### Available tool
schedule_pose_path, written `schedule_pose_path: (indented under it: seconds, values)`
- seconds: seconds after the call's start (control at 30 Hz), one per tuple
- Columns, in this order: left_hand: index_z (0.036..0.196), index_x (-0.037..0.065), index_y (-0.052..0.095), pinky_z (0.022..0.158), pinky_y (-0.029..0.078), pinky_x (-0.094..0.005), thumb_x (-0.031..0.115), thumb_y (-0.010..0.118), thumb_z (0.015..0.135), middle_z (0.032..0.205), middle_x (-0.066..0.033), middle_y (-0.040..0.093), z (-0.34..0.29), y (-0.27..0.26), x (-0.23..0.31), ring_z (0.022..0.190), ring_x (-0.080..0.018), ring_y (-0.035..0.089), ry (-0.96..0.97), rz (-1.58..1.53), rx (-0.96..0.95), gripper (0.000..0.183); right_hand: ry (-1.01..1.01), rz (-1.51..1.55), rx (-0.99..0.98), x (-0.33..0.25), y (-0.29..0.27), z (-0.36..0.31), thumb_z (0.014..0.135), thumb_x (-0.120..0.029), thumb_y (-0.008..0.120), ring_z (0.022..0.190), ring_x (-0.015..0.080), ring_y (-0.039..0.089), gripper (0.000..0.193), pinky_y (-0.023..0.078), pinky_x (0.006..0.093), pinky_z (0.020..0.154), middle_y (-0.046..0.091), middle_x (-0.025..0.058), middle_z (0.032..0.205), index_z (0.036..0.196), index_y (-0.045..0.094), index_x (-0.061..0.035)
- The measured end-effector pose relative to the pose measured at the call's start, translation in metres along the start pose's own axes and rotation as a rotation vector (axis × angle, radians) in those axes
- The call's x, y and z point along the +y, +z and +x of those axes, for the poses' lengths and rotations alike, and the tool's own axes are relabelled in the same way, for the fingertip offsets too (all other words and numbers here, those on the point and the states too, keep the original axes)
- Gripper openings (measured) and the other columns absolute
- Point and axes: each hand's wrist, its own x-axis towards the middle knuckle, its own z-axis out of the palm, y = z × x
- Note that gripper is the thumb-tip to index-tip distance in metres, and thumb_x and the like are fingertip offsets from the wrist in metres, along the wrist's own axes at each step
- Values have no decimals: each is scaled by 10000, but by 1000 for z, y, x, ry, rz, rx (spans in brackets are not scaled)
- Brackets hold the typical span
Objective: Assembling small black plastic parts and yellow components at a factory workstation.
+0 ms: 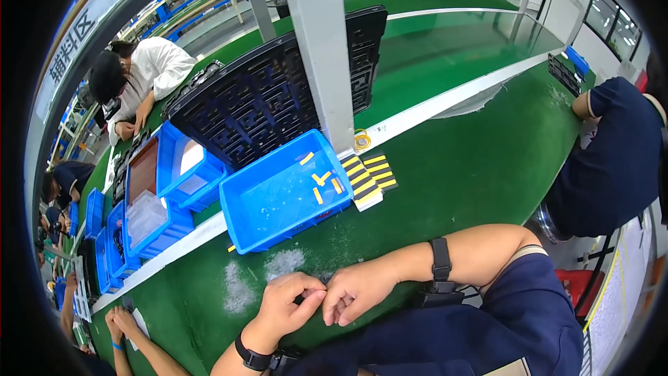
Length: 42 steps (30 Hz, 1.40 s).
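My left hand (290,303) and my right hand (358,294) meet over the near edge of the green table. The left one is closed, thumb and fingers curled toward each other, its fingertips touching the right hand. Closed too, the right hand has its fingers bent downward and pressed together. The insides of both hands are hidden, so I cannot make out anything in them. Just beyond stands a blue plastic bin (245,219) with several small yellow strips (321,179) scattered on its floor. Two greyish-white smudges (239,291) mark the table left of my hands.
A grey metal post (316,49) rises behind the bin, with black molded panels (243,97) leaning there. Yellow-and-black striped blocks (369,177) sit at its foot. More blue bins (163,226) stand left. Co-workers sit at right (605,160), far left (156,66) and near left (122,324).
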Motion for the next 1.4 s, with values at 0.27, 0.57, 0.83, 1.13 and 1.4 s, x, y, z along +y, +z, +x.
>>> schedule_pose_path:
  seconds: [0.27,0.57,0.83,1.13,1.4]
  values:
    - [766,53,613,496,443,-283,65,660,722,669,-77,606,0,1,2,533,-198,572,-18,79,0,66,-14,18,28,3,3,0,775,-131,624,623,139,599,231,497,266,561,634,81,790,957,635,12]
    - [752,48,619,508,443,-296,47,653,698,652,-87,606,2,3,2,540,-223,575,3,105,0,64,-27,60,19,2,2,0,763,-100,627,638,145,607,244,513,269,550,637,104,774,956,621,48]
    - [826,14,624,589,462,-287,80,627,720,664,-79,602,-6,8,3,604,-192,586,-78,3,41,125,8,60,-63,0,1,-2,759,-109,627,628,141,600,315,491,257,545,646,89,786,1048,604,14]
    - [816,13,617,597,459,-278,66,653,700,676,-75,610,-9,4,-5,630,-165,584,-48,-79,-25,133,-26,9,-65,1,2,0,761,-122,632,626,135,599,305,494,264,556,643,86,774,1033,618,15]
    - [706,27,592,568,451,-280,105,685,686,664,-81,606,-9,4,1,595,-198,587,-93,-15,-11,123,-46,-14,-68,4,1,1,765,-123,631,644,138,606,285,495,267,573,653,97,798,1019,628,8]
